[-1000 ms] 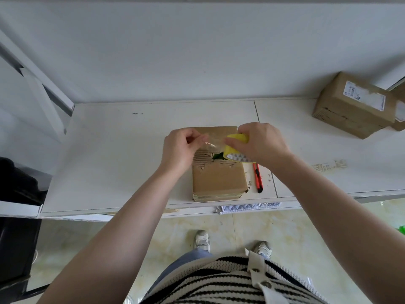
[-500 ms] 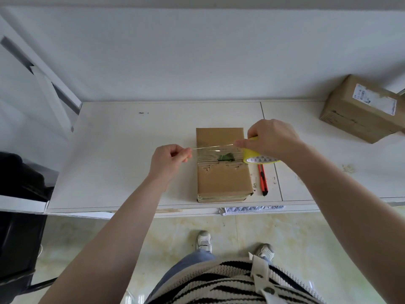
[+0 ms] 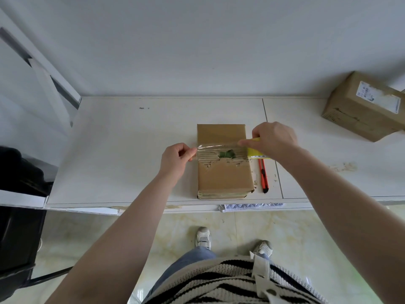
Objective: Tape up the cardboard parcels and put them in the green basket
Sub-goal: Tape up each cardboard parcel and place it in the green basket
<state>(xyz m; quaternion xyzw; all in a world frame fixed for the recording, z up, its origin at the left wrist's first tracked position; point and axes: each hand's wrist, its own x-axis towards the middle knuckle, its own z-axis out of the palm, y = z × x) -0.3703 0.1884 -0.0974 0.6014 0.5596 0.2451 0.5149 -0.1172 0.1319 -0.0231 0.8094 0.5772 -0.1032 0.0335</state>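
A cardboard parcel [image 3: 223,172] lies on the white bench [image 3: 122,150]. The left hand [image 3: 175,160] pinches the end of clear tape [image 3: 217,147] stretched across the parcel's torn top; the right hand [image 3: 274,140] grips the yellow tape roll [image 3: 255,152].

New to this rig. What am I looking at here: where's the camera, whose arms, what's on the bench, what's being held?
There is no robot: a person works with two bare hands, and one wide-angle camera on their head looks forward and down, so you also see their striped top and shoes.

On the white bench lies a cardboard parcel with a torn strip across its top, something green showing through. The left hand pinches the free end of a clear tape strip stretched across that tear. The right hand grips the yellow tape roll at the parcel's right edge.

Beside the parcel lies a red utility knife. A second, labelled box sits at far right. The green basket is not in view.
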